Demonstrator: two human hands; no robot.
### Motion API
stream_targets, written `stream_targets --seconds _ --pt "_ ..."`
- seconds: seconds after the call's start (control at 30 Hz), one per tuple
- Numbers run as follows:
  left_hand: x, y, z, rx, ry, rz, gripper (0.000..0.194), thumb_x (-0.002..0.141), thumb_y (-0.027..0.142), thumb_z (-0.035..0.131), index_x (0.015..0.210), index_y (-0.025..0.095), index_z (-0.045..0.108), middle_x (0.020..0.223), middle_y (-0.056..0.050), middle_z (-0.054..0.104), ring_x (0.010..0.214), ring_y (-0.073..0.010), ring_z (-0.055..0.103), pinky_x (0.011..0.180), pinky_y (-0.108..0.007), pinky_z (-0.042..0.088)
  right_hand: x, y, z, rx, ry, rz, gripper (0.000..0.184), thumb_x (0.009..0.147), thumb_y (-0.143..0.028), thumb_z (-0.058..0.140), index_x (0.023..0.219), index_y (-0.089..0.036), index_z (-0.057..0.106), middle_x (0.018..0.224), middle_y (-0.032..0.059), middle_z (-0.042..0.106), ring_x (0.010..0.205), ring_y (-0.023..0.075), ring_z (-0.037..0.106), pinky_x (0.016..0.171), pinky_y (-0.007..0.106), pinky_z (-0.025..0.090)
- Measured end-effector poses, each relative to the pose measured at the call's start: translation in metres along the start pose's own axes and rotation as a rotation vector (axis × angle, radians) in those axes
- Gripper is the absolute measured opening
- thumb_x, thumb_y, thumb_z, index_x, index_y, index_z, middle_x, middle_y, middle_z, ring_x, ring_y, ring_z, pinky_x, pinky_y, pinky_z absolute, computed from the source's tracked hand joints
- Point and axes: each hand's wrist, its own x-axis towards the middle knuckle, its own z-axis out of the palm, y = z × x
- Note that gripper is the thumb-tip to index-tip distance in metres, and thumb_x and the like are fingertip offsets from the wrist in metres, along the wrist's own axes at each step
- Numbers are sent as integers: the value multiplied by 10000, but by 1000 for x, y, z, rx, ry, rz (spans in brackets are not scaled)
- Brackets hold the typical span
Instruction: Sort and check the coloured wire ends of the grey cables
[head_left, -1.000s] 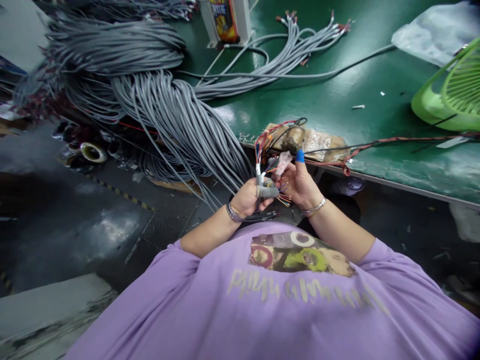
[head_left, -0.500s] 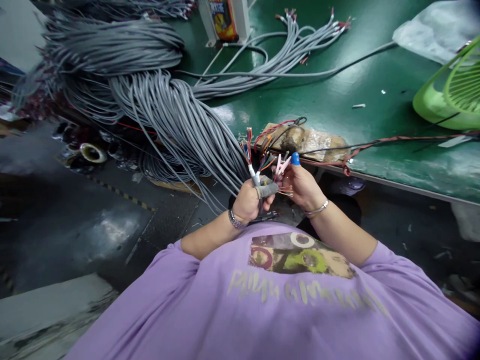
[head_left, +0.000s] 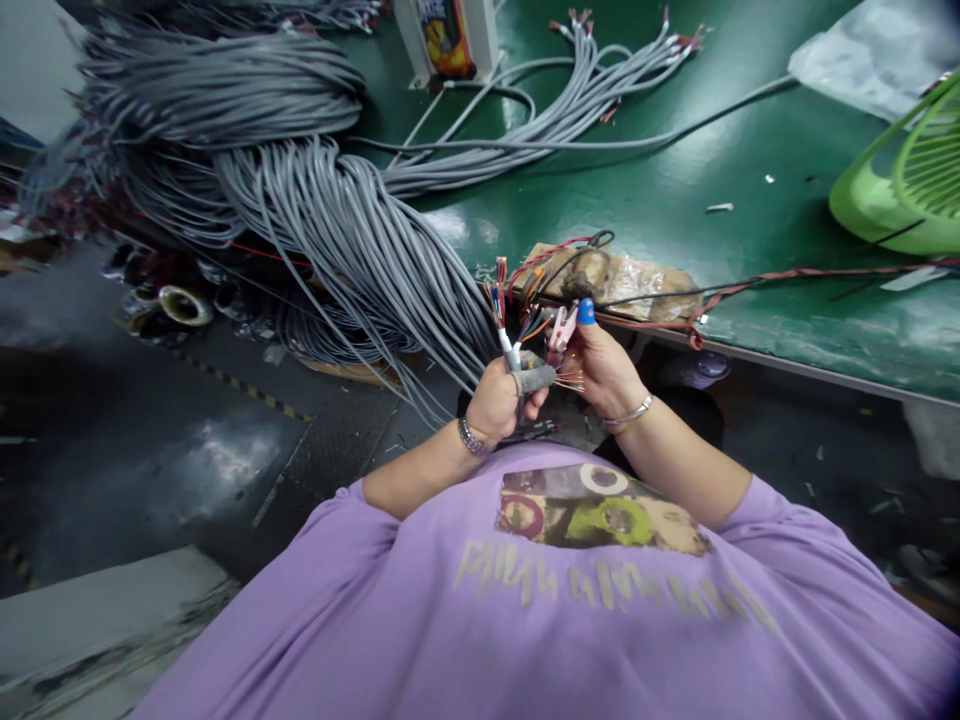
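Note:
My left hand (head_left: 495, 398), its thumb wrapped in a grey cover, is closed around grey cable ends (head_left: 511, 356). Fine coloured wires (head_left: 498, 303) fan out of their stripped tips, and more thin wires (head_left: 570, 381) stick out beside the thumb, toward my other hand. My right hand (head_left: 606, 372) wears a blue cover on one fingertip and pinches a small pink clip (head_left: 561, 328), which looks like a clothespin. The clip is right beside the wires; its lower end is partly hidden among wires and fingers, so whether it grips any wire does not show.
A thick bundle of grey cables (head_left: 352, 220) hangs over the green table's (head_left: 645, 220) edge to the left. A taped cardboard piece (head_left: 637, 280) lies at the edge just beyond my hands. A green fan (head_left: 900, 180) and a plastic bag (head_left: 862, 60) are at the right.
My right thumb has shifted slightly left over the pink clip, and the clip's upper arms appear closer together. My left hand stays in place with the cables.

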Motion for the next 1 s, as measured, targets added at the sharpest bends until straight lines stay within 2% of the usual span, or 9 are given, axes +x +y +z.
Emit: stream_targets --seconds 0.33,0.53,0.73,0.8,0.9,1.0 --pt "5 5 8 34 22 -10 450 622 469 835 589 174 496 457 45 532 326 -46 411 326 -186 290 4 6 0 141 -31 -15 556 740 -729 735 801 -182 660 656 -8 631 610 140 568 608 291 478" --pt "1 3 3 -7 10 2 420 638 414 841 616 181 493 460 58 536 324 -46 404 320 -178 291 4 8 -6 101 -96 11 584 803 -800 600 834 -219 653 670 -6 618 579 134 535 568 277 457" --pt "-12 1 1 -29 18 9 439 635 466 847 661 188 508 479 58 546 343 -55 428 322 -177 286 -3 2 -12 114 -176 100 681 788 -862 533 928 -214 690 765 35 693 583 139 547 527 269 448" --pt "-17 1 2 -27 25 25 444 641 461 844 653 189 493 481 58 548 339 -50 422 328 -177 288 -5 -1 -12 101 -187 104 626 807 -814 572 943 -215 691 780 35 705 582 132 547 519 263 439" --pt "-19 0 5 -38 63 53 443 641 455 842 668 191 487 494 63 552 348 -45 425 344 -176 300 -7 -3 -10 88 -140 96 475 775 -671 735 884 -213 676 769 14 701 585 117 534 515 251 419" --pt "-17 1 9 -50 110 75 450 637 481 842 698 190 504 512 64 561 357 -45 434 354 -180 306 -7 -2 -6 89 -74 62 455 716 -617 810 810 -200 654 730 3 678 575 106 507 514 252 405"
